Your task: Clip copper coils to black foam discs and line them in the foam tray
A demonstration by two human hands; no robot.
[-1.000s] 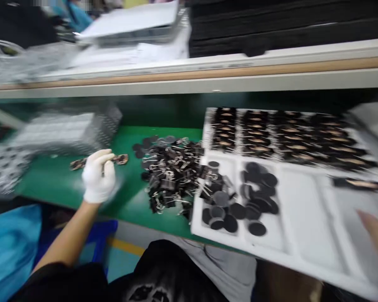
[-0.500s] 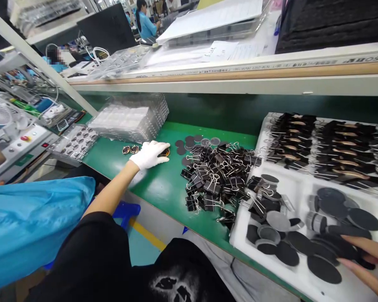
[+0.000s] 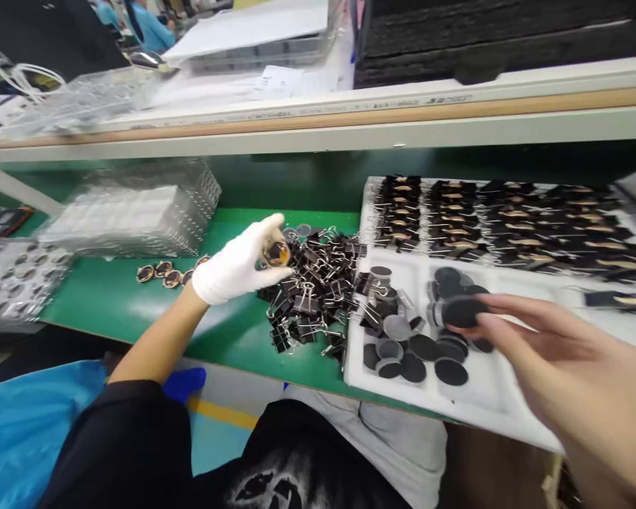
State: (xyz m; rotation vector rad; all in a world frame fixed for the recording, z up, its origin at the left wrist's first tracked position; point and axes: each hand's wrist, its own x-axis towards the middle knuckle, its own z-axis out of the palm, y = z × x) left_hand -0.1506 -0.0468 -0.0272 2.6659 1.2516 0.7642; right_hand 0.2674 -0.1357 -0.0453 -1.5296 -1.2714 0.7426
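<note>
On the far left of the green counter (image 3: 111,307) lies a clear blister tray (image 3: 15,279) with small round parts in its pockets, and behind it a stack of empty clear trays (image 3: 138,212). Just beside them, a short row of small amber discs (image 3: 164,274) rests on the counter.

My left hand (image 3: 233,265), in a white glove, is lifted a little above the counter. Its thumb and fingers are closed around one amber disc (image 3: 276,253), held up at the fingertips. Under and behind this hand is the heap of black binder clips (image 3: 312,290).

To the right is the white foam tray (image 3: 487,396). In its near compartments lie loose black round pads (image 3: 418,350), and its far part is filled with rows of clipped assemblies (image 3: 509,219). My bare right hand (image 3: 556,360) is over this tray, fingers half curled, pinching one black round pad (image 3: 463,311) between thumb and forefinger; the hand is a little blurred, so the exact grip I cannot tell.

I judge that I am at the pairing step: one piece is in each hand, well apart. The next move, I think, calls for bringing both together in front of me, centring the disc on the pad with care, and then taking one clip from the heap.
</note>
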